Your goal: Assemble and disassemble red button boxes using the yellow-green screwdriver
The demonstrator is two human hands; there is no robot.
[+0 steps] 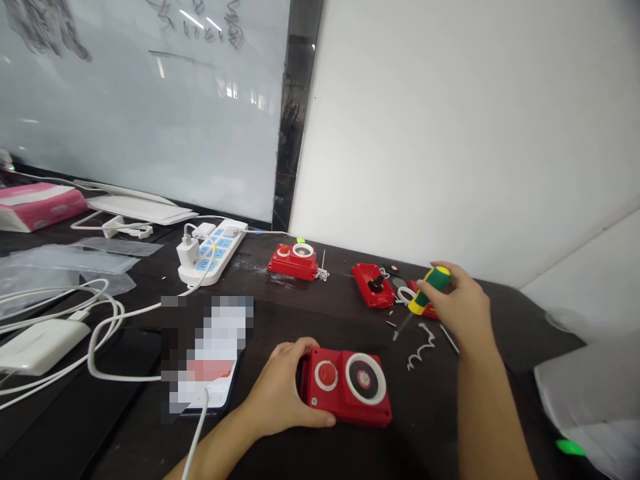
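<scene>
My left hand (283,393) grips the left end of a red alarm-like box (345,407), thumb along its near side and fingers at its far side. The box lies face up on the dark table, showing a round red button (327,375) and a white-ringed black disc (365,379). To the right, my right hand (465,303) holds a screwdriver (433,285) by its green and yellow handle. Its tip points down and left, over the table and apart from the box. Beyond it lies an opened red housing (373,285) with a black part inside; another red piece is partly hidden behind the screwdriver.
A similar red box (294,262) sits farther back. At left are a power strip (220,248) with plugs, a phone (215,360), white cables and a white adapter (45,345). A curly wire (424,343) lies near the right hand. A white wall rises behind.
</scene>
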